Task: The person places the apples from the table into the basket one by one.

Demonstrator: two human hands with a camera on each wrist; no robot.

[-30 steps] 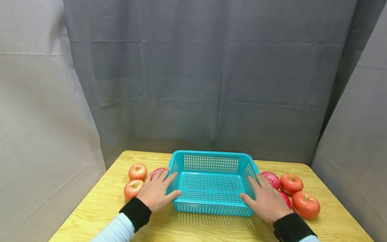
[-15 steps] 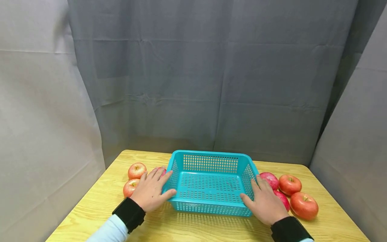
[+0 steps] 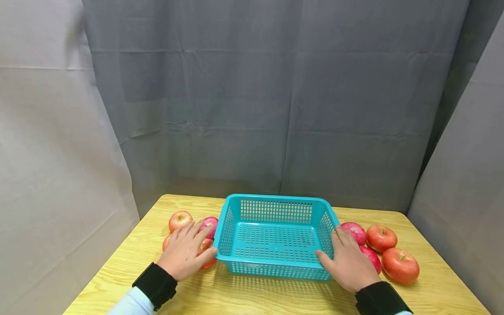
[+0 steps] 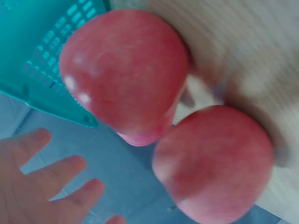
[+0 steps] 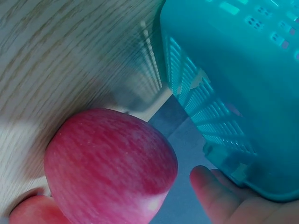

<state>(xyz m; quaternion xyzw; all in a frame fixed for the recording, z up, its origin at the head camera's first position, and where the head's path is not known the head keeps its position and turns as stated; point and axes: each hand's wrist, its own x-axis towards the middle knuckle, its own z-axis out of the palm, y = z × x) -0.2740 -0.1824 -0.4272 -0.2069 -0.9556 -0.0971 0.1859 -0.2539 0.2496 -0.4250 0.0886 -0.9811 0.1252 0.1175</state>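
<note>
A turquoise plastic basket (image 3: 275, 273) with perforated walls stands on the table, nothing lying inside. My left hand (image 3: 185, 253) hovers just left of it, fingers spread and holding nothing, above a group of apples. Among these are a pale red apple (image 3: 180, 220), a pink apple (image 3: 210, 225) and a red apple (image 3: 208, 258) partly covered by the hand. Two large apples fill the left wrist view, one red apple (image 4: 124, 70) beside the basket's side. At the basket's right rim, my right hand (image 3: 350, 264) rests with extended fingers, close to a deep pink apple (image 5: 110, 168).
Right of the basket sit several more apples, including a large red apple (image 3: 400, 266) and another red apple (image 3: 381, 238). The light wooden table (image 3: 252, 302) ends at a grey curtain (image 3: 256, 109). Pale cloth panels (image 3: 51, 175) flank both sides.
My left hand has left the basket's left rim and moved leftward over the apples, uncovering the red apple beside the basket. The right hand and the basket stay nearly where they were.
</note>
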